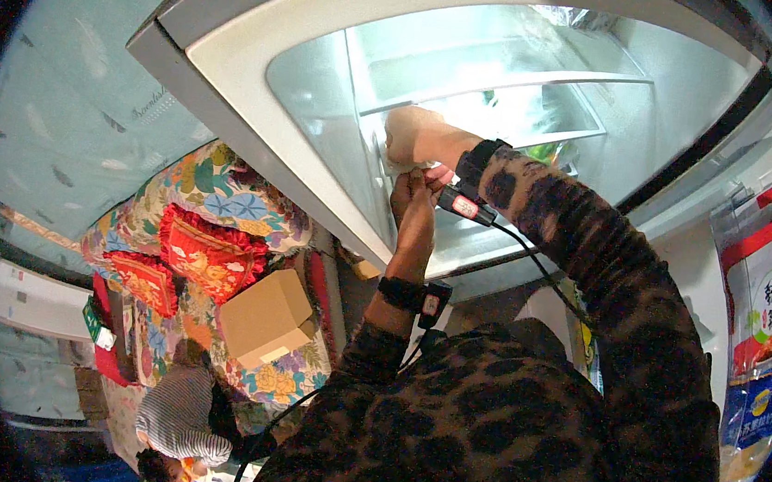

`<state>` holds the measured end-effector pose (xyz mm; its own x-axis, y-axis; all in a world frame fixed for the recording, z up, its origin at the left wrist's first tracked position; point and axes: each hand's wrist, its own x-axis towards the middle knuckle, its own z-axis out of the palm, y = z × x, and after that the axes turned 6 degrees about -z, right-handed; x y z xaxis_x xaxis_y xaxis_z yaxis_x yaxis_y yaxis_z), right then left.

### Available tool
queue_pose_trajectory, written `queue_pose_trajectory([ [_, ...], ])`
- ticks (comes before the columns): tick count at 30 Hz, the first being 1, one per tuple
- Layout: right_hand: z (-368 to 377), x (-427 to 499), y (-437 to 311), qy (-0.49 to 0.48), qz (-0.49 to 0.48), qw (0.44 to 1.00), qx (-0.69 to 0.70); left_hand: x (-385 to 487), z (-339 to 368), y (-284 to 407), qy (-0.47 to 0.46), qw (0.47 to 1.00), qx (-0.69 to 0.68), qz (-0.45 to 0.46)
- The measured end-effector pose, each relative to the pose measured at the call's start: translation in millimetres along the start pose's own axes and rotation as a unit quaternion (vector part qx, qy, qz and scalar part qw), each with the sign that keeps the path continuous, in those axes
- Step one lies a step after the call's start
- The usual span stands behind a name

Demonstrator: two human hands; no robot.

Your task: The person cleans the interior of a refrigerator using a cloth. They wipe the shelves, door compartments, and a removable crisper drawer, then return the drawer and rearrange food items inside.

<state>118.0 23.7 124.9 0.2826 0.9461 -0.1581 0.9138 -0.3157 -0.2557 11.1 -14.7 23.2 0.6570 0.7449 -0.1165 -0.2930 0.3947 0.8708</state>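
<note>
An open refrigerator compartment (pixel 404 54) is in front of me, lit brightly from inside. Both of my hands are inside it, close together by its left inner wall. My right hand (pixel 415 136) is curled with its back towards me, and glare hides what its fingers are on. Just below it, my left hand (pixel 416 195) has its fingertips bent together, nearly touching the right hand. Something small and pale may lie between them, but it is too unclear to name. A clear shelf (pixel 555 79) with a light front edge spans the compartment. Green produce in plastic (pixel 544 152) sits behind my right wrist.
The open door on the right holds a red and white food packet (pixel 769 278) and a blue packet (pixel 756 409). A flower-patterned sofa cover (pixel 224 183) bears red cushions (pixel 214 252) and a cardboard box (pixel 267 317). Lower left, a person in stripes (pixel 179 402) bends over.
</note>
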Motion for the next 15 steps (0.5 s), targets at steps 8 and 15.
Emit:
queue_pose_trajectory([
  [8, 0, 13, 9, -0.007, -0.037, 0.999, 0.009, 9, -14, -10, 0.034, 0.994, 0.096, -0.025],
  [15, 7, 20, 12, 0.072, -0.020, 0.997, 0.020, 17, -24, -18, 0.008, 0.993, 0.116, -0.007],
])
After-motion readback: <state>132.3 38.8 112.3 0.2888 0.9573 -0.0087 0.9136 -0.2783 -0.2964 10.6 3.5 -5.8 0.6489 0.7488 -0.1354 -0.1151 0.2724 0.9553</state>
